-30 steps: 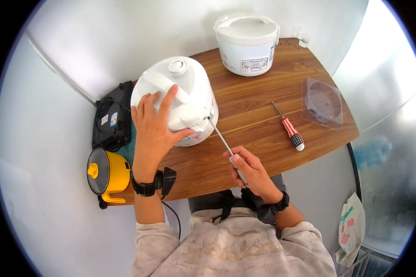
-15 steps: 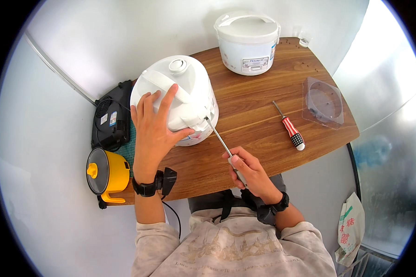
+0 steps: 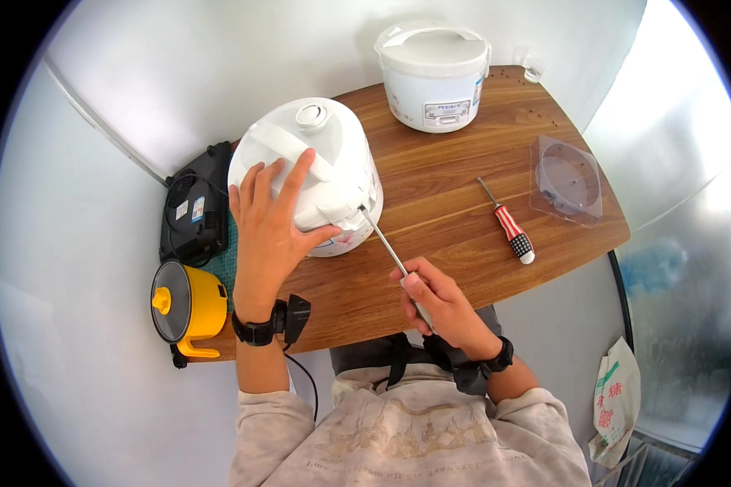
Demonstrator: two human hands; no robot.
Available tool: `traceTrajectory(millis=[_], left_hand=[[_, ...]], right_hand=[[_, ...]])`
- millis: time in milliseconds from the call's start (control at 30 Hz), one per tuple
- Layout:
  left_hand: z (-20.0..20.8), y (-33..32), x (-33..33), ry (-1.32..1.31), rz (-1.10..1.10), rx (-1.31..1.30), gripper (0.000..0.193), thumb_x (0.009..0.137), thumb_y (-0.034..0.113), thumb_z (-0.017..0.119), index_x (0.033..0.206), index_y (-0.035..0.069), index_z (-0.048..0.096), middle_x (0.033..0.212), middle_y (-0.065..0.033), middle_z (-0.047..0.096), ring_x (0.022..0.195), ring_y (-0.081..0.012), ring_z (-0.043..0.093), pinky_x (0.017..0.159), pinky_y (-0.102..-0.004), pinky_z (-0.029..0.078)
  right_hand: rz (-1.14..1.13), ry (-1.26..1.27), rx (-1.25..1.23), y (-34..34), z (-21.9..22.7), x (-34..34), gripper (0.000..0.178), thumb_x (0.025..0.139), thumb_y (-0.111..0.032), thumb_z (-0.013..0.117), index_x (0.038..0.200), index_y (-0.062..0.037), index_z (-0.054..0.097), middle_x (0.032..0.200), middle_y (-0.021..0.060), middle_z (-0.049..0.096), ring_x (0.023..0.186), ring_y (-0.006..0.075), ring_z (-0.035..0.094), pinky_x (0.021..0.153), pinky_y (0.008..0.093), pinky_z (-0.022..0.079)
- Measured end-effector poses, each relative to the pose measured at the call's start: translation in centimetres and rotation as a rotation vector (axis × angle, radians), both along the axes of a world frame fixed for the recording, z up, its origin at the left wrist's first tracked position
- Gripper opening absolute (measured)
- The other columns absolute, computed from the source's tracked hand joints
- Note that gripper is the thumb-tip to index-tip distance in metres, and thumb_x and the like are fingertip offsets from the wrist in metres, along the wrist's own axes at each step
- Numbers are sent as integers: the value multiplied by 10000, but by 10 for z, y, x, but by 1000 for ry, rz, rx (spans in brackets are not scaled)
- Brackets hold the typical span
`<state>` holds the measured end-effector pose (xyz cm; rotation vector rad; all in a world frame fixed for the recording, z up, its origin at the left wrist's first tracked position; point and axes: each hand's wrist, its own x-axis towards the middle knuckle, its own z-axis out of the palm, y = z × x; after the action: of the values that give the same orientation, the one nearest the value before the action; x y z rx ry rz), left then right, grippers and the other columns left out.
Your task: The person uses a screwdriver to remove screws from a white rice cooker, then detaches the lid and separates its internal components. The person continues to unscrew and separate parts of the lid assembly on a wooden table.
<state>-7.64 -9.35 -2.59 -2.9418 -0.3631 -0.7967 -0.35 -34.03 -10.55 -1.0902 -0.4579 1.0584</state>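
Observation:
A white rice cooker [image 3: 349, 154] with a rounded lid, carry handle and round steam vent stands at the left of the table. Across its lid lies my left hand [image 3: 270, 219], fingers spread over the handle area and thumb at the front edge. My right hand [image 3: 440, 302] is closed around the grip of a screwdriver [image 3: 388, 246] with a long metal shaft. The shaft slants up and left, its tip meeting the cooker's front right side just under the lid rim. Whether a screw sits there is too small to make out.
A second white rice cooker [image 3: 432, 81] stands at the back. Rightward lie a red, white and black-handled screwdriver [image 3: 515, 234] and a clear plastic tray [image 3: 567, 183] holding small dark pieces. A yellow pot [image 3: 207, 300] and black appliance [image 3: 196, 207] sit at the left edge.

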Motion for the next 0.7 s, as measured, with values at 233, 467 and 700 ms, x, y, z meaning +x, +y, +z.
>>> traceTrajectory(millis=[233,467,700], left_hand=[[-1,0,0,3,5,7,1025,610,426,931,1519,253,492,1398,-133,560,1364,-400,433,1161,-565,287],[0,0,-1,16,-12,5,1021,604,402,934,1516,257,497,1398,-127,558,1362,-405,436,1161,-579,278],[0,0,-2,26,-3,-10,1014,606,387,933,1514,263,498,1409,-127,548,1377,-403,419,1158,-586,271]], right_hand=[[-98,-352,-46,1,-3,2,216,1085,-235,529,1205,-61,575,654,10,507,534,98,499,484,291,413],[-469,-1500,-387,-4,-7,18,359,888,-89,678,1243,-122,639,783,49,552,652,258,594,589,388,471],[-657,-2126,-419,-7,14,69,490,712,-99,699,1193,-190,700,870,12,553,821,194,575,754,374,455]])
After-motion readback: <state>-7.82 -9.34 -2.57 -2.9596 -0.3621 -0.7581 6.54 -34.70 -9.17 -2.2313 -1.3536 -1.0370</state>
